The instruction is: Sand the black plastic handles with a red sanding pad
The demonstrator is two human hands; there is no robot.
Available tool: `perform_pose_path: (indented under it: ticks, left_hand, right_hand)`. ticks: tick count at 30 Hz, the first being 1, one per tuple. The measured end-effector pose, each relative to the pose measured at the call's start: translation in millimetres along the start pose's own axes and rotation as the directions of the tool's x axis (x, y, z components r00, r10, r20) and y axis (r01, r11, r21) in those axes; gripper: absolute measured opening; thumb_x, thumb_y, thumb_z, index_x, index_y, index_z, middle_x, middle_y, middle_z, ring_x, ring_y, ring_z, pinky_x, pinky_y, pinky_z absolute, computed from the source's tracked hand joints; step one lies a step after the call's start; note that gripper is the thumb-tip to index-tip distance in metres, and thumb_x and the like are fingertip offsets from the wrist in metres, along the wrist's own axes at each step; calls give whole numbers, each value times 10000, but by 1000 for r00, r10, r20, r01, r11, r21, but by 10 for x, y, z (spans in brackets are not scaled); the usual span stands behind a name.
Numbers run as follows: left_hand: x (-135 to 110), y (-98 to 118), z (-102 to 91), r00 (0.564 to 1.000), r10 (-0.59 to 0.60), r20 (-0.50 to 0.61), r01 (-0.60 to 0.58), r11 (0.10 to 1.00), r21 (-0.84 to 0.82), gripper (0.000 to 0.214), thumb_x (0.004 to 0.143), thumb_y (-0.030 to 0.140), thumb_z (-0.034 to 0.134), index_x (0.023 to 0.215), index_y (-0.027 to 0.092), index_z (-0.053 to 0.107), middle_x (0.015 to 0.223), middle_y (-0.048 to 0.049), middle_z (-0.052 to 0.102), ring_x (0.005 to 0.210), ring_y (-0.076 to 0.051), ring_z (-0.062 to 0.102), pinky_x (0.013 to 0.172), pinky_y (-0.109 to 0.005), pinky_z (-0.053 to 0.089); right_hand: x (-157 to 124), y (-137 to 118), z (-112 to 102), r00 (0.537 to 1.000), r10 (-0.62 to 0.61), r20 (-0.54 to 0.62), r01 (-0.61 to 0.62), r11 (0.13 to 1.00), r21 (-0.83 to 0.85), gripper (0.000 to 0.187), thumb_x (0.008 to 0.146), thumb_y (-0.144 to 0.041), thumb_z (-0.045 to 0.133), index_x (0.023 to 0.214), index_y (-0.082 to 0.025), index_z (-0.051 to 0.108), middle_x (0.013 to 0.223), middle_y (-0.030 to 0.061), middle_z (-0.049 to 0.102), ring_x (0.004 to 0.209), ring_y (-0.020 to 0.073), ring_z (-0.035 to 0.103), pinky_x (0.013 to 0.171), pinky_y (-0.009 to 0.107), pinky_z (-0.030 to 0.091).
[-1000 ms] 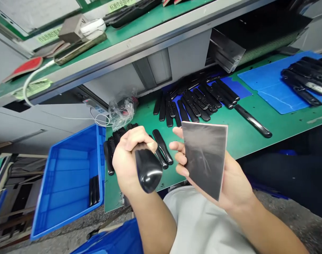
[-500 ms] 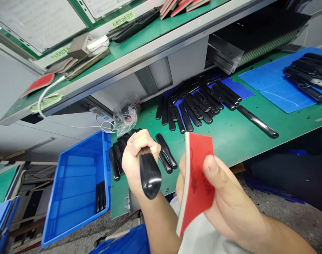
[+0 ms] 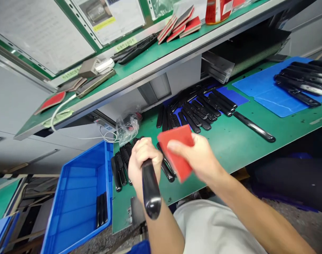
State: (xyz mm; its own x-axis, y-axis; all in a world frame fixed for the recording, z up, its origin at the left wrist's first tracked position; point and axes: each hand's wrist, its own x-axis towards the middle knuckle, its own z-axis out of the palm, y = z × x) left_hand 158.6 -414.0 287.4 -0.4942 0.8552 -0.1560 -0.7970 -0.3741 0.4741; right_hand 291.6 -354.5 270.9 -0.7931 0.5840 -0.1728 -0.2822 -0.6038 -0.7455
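Observation:
My left hand [image 3: 142,157] is closed round a glossy black handle-shaped part [image 3: 151,190], whose rounded end points toward me. My right hand [image 3: 200,157] grips a flat red sanding pad [image 3: 177,150], red side up, just right of the left hand and above the table's front edge. Under both hands lies a small group of black parts [image 3: 121,164] on the green table [image 3: 229,137].
A blue crate [image 3: 79,197] with a few black parts stands left of the table. More black parts [image 3: 198,109] lie in rows at the back and on a blue mat [image 3: 266,91] at right. A crumpled plastic bag [image 3: 127,127] sits near the back. The shelf above holds red pads [image 3: 180,24].
My right hand turned the pad from its dark side to its red side and moved it left, close to the black part. The camera view rose slightly.

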Motion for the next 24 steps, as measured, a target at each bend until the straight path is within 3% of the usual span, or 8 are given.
perform_pose_path:
  ticks: [4,8,14,20,24]
  left_hand:
    - [-20,35,-27,994,-20,-104,3,987,-163,389,947,-17,402,663,225,291,463,115,436,349,23,403,363,13,310]
    - [-90,62,22,997,3,-77,-20,976,-215,360,955,-5,397,699,229,303,493,125,456,359,31,430,346,20,305]
    - [-41,42,-24,998,-4,-58,-7,982,-189,394,944,-69,310,699,237,271,516,115,423,400,25,424,410,15,354]
    - [-24,32,-51,992,19,-123,-41,984,-173,392,950,-58,318,689,233,328,532,106,452,404,15,439,415,-5,375]
    - [19,-12,-57,998,1,-63,-17,967,-256,312,1003,37,325,798,214,481,537,95,513,430,-17,494,449,-50,426]
  right_hand:
    - [197,6,-71,988,-83,-127,77,996,-55,356,636,-380,900,894,-194,739,752,7,723,600,154,621,522,284,511]
    - [256,51,-146,966,-83,-243,71,996,-59,347,678,-372,888,875,-153,705,783,15,731,643,126,641,576,237,524]
    - [-134,113,-30,1000,-24,-14,27,974,225,249,776,-304,844,926,-180,688,771,-37,695,627,45,598,589,138,500]
    - [-248,110,-28,1000,-12,9,9,951,308,230,788,-271,834,928,-171,680,804,-26,687,676,50,602,621,123,508]
    - [-297,98,-38,1000,-10,6,8,961,278,304,799,-304,823,1036,-213,656,902,-10,692,758,80,629,706,168,537]
